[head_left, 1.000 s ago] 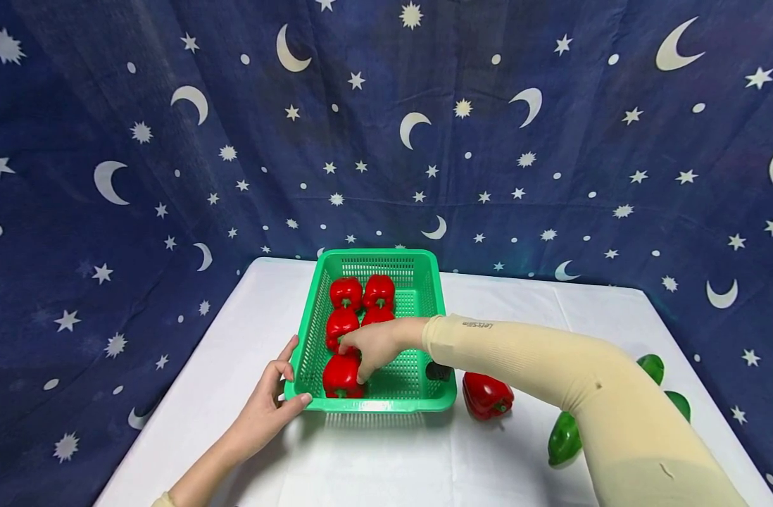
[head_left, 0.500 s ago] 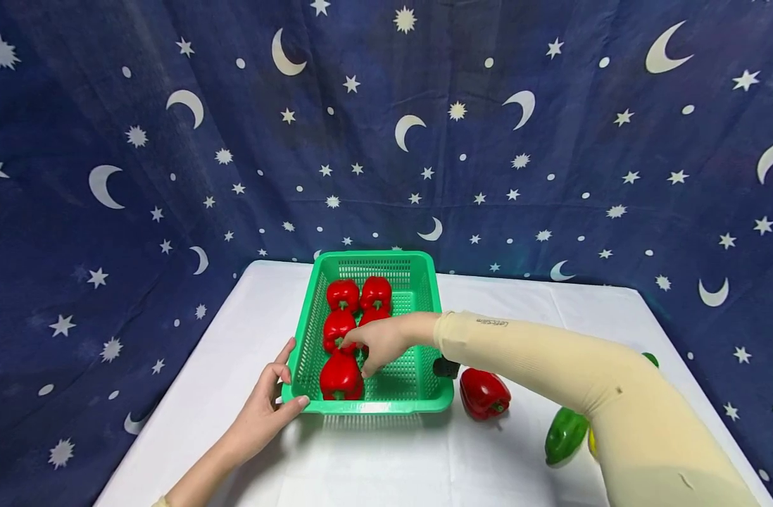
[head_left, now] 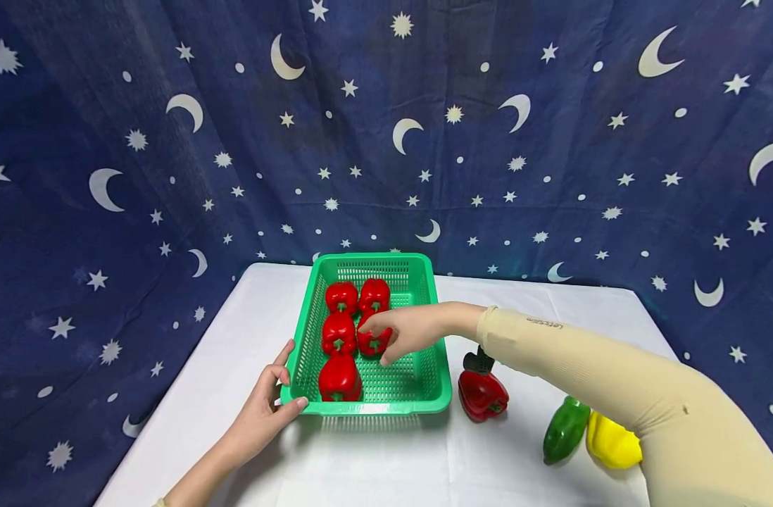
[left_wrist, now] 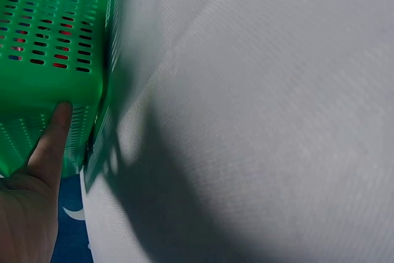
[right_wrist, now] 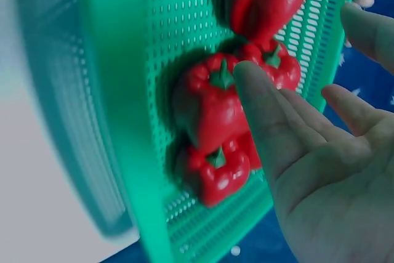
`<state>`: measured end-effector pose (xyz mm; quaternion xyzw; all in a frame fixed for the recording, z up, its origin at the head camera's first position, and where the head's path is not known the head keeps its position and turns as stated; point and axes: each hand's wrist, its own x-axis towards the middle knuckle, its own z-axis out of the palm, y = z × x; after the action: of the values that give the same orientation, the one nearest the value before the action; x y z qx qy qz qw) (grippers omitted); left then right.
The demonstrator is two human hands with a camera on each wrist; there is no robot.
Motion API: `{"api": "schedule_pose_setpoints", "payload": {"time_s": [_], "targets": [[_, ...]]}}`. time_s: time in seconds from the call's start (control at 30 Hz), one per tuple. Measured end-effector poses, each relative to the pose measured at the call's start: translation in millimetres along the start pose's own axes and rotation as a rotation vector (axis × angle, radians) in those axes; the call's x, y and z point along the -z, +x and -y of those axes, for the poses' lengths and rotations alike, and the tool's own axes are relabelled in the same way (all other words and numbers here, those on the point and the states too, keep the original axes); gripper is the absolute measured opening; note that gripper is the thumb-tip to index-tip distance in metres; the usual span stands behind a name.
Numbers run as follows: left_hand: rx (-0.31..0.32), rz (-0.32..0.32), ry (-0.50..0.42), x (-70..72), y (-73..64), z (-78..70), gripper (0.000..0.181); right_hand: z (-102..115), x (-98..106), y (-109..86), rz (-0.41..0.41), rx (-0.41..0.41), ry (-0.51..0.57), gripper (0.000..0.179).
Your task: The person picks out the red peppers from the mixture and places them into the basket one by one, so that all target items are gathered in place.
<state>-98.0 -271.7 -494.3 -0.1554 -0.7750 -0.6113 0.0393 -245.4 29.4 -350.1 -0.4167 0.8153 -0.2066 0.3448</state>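
Several red bell peppers (head_left: 339, 334) stand in two rows in the left part of a green plastic basket (head_left: 443, 366). My left hand (head_left: 262, 401) grips the basket's front left corner, thumb at the front rim and fingers along the left wall. In the left wrist view, one finger (left_wrist: 54, 143) lies against the slotted green wall. Over the basket, my right hand (head_left: 412, 329) holds nothing, its fingers relaxed and spread. It partly overlaps one red pepper (head_left: 374, 343) in the head view. The right wrist view shows the fingers apart above the peppers (right_wrist: 209, 103).
Right of the basket, another red pepper (head_left: 483, 396) lies on the white-covered table (head_left: 374, 465). A green pepper (head_left: 566, 431) and a yellow pepper (head_left: 612, 442) sit farther right, close to my sleeved right forearm (head_left: 589, 366). Behind the table hangs a blue star-and-moon cloth (head_left: 386, 141).
My right hand has drawn off the nearest red pepper and moved right, fingers opening. The yellow pepper has come into view, while the green ones farther right are hidden by the sleeve.
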Motion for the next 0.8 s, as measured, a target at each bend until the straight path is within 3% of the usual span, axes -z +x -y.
{"api": "schedule_pose_setpoints", "payload": {"time_s": [0.4,0.8], "targets": [[-0.005,-0.008,-0.001,0.3,-0.7,3.2,0.034,-23.0,18.2,-53.3,-0.118,-0.015,0.113,0.068],[0.0,-0.002,-0.001,1.3,-0.5,2.0,0.034,-53.1,20.0,-100.7,-0.23,-0.04,0.204,0.069]]}}
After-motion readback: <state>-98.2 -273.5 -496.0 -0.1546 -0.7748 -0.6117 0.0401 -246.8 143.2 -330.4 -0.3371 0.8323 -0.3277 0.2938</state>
